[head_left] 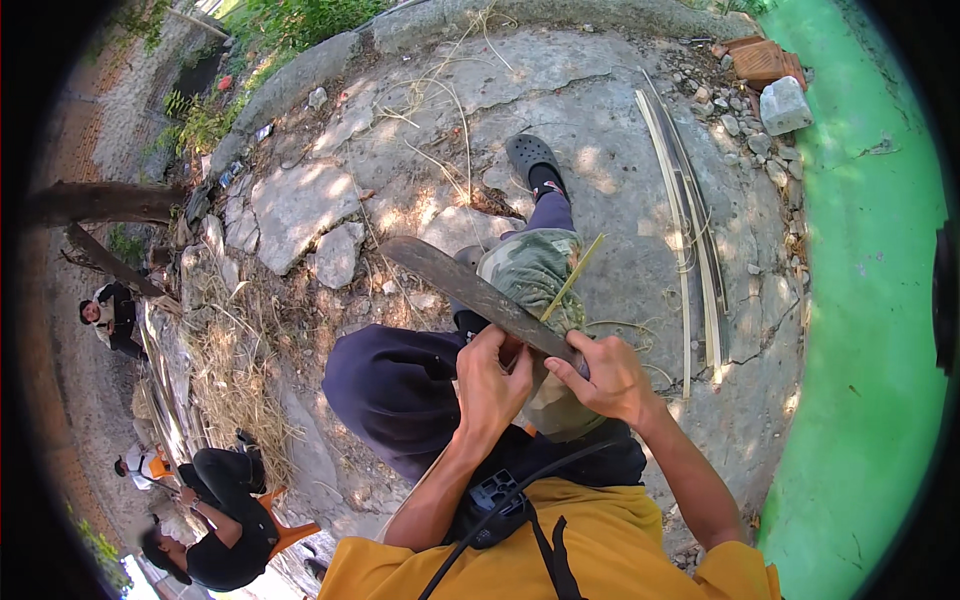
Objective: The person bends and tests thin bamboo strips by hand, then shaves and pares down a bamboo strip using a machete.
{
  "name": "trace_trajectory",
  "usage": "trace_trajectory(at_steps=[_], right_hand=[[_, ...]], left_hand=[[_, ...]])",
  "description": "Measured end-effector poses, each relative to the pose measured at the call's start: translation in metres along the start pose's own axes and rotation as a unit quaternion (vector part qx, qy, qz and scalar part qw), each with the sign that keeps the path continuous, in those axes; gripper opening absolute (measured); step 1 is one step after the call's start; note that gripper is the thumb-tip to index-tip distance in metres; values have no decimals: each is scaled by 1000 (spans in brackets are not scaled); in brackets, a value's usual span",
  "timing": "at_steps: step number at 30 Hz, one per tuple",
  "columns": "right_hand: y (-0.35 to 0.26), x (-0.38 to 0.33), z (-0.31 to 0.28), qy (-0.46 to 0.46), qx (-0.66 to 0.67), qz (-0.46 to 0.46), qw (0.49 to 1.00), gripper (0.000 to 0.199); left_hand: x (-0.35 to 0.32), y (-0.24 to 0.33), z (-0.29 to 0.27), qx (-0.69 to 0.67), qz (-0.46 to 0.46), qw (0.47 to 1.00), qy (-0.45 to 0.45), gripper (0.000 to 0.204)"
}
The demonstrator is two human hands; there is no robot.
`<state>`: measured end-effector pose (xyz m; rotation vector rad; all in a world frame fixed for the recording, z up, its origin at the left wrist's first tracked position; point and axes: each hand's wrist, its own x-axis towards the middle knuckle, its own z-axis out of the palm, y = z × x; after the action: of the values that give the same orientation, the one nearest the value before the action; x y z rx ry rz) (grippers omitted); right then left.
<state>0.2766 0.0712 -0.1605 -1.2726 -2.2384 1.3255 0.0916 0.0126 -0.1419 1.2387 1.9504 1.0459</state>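
My right hand (612, 380) is closed around the handle end of a big dark knife (450, 280). Its blade points up and left across my knee. A green camouflage cloth (530, 268) covers that knee. A thin yellow-green bamboo strip (575, 275) rises from under the blade toward the upper right. My left hand (490, 378) is closed just below the blade, thumb against it, apparently gripping the strip's lower part; a pale length continues down along my left forearm. The exact grip under the blade is hidden.
Long split bamboo strips (690, 230) lie on the cracked concrete to the right, beside a green painted surface (870, 300). Bricks and a stone block (785, 105) sit at the top right. Dry grass (235, 385) and other seated people (225, 510) are at the left.
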Motion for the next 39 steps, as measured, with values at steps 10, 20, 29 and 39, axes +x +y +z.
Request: trace_trajectory(at_steps=[10,20,29,39], right_hand=[[-10,-3,9,31,-53,-15,998,52],[-7,-2,19,37,-61,-36,997,51],[-11,1,20,30,-56,-16,998,53],[-11,-1,24,39,-34,-26,998,52]], left_hand=[[-7,-9,-7,-24,-16,999,-12,8],[-13,-8,-14,-26,-26,999,-7,6],[-32,-2,-36,18,-69,997,-17,13],[-53,-3,-52,-5,-114,993,-27,13]])
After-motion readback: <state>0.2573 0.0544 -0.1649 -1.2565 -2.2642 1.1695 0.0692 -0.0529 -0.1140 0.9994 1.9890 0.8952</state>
